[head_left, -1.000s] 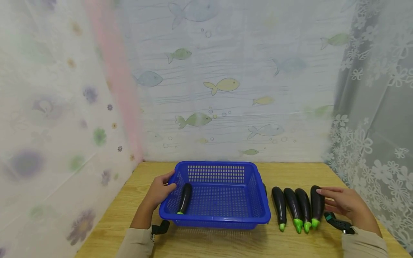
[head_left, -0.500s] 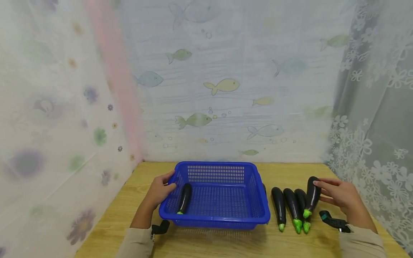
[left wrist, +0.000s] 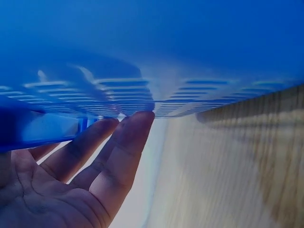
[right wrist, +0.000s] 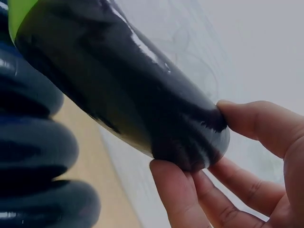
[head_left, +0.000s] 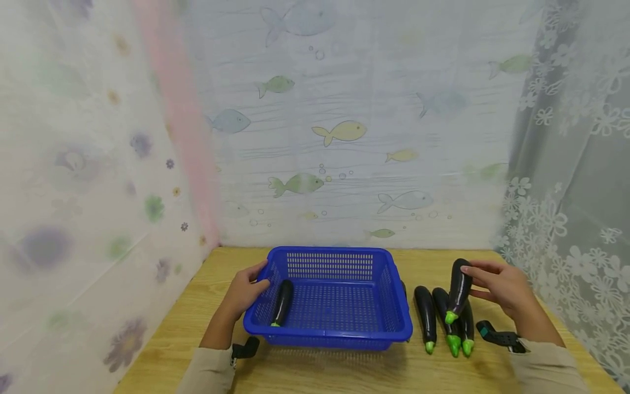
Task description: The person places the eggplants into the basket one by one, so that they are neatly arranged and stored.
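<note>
A dark purple eggplant (head_left: 460, 287) with a green stem end hangs tilted over the row on the right. My right hand (head_left: 502, 287) pinches its rounded end between thumb and fingers, as the right wrist view shows at the eggplant (right wrist: 123, 85). Below it, several more eggplants (head_left: 425, 314) lie side by side, stem ends toward me. The blue plastic basket (head_left: 325, 334) stands at the middle, one eggplant (head_left: 283, 303) inside along its left wall. My left hand (head_left: 246, 290) grips the basket's left rim, thumb over the edge, fingers (left wrist: 118, 156) against the outer slotted wall.
The wood-grain table (head_left: 192, 312) carries everything. A pale fish-print curtain (head_left: 344, 164) hangs behind its far edge, with a flowered sheet (head_left: 74, 219) at left and a lace one (head_left: 566, 219) at right. A dark shape (head_left: 404, 288) peeks out beside the basket's right wall.
My right hand has raised the rightmost eggplant off the table and carried it left, over the other eggplants. My left hand and the basket have stayed where they were.
</note>
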{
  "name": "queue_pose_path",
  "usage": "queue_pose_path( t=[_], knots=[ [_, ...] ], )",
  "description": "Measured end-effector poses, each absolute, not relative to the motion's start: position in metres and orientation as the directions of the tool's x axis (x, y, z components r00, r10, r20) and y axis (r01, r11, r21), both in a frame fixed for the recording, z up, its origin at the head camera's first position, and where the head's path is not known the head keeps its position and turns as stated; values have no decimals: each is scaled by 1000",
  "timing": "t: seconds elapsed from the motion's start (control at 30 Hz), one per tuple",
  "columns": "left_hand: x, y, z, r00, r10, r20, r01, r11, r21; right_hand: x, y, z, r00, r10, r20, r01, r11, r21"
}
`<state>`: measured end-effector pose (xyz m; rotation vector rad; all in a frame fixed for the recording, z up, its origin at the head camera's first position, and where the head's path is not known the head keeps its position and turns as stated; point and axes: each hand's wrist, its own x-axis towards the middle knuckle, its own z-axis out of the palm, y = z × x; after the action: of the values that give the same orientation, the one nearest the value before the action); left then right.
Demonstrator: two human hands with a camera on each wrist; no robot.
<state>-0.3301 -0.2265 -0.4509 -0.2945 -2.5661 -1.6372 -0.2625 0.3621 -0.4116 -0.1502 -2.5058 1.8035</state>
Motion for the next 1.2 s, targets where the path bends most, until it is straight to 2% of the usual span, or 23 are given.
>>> queue_pose_path(
  t=[0.27, 0.7, 1.2],
  knots=[
    [-325, -228, -452, -983, 100, 154, 179, 354, 918, -266, 344, -406, -999, 48, -21, 34, 301, -953],
    [-324, -227, -455, -994, 62, 94, 103, 160, 982, -278, 310, -393, -1000, 19, -9, 14, 298, -955],
    [-326, -232, -461, -995, 53, 89, 96, 136, 986, -296, 261, -375, -999, -42, 8, -19, 263, -965]
  ],
)
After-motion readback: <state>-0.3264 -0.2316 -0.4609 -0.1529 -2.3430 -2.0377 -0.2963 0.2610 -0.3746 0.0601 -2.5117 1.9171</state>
